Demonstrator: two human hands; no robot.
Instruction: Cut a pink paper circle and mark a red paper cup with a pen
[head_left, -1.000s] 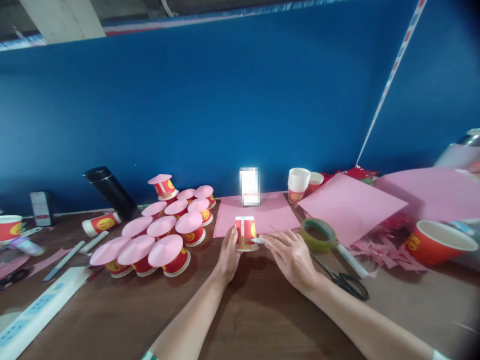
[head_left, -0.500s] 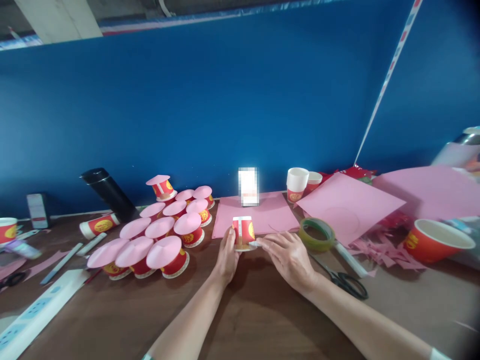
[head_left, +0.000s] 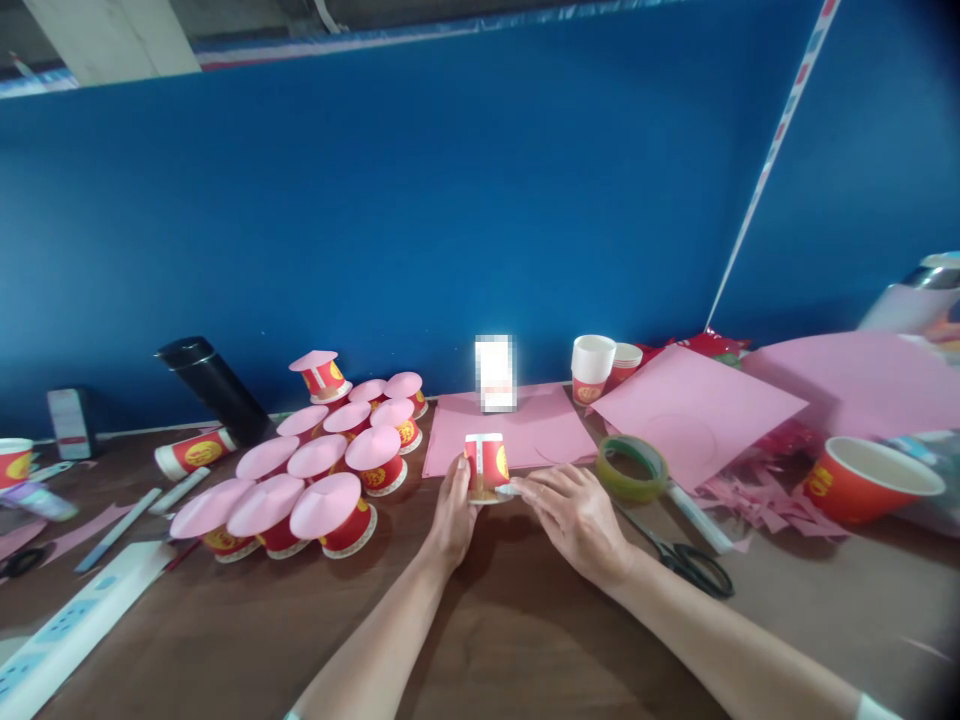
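Observation:
My left hand (head_left: 454,502) is closed round the side of a small red-and-white paper cup (head_left: 487,460) with yellow print. The cup is held upside down above the table, its flared rim lowest. Beside that rim, the fingers of my right hand (head_left: 579,515) are pinched together round a small pale tip; I cannot make out what it is, and it seems to touch the rim. Pink paper sheets (head_left: 536,450) lie just behind the cup. To the left stand several upturned red cups (head_left: 341,525) topped with pink paper cones (head_left: 326,505).
Right of my hands lie a roll of tape (head_left: 631,470), scissors (head_left: 697,568) and pink paper scraps (head_left: 780,505). White paper cups (head_left: 592,358) and a large red paper bowl (head_left: 870,480) stand beyond. A black flask (head_left: 214,385) and a power strip (head_left: 79,625) are at left.
Both hands and the cup keep nearly the same place and grip. The view has shifted very slightly.

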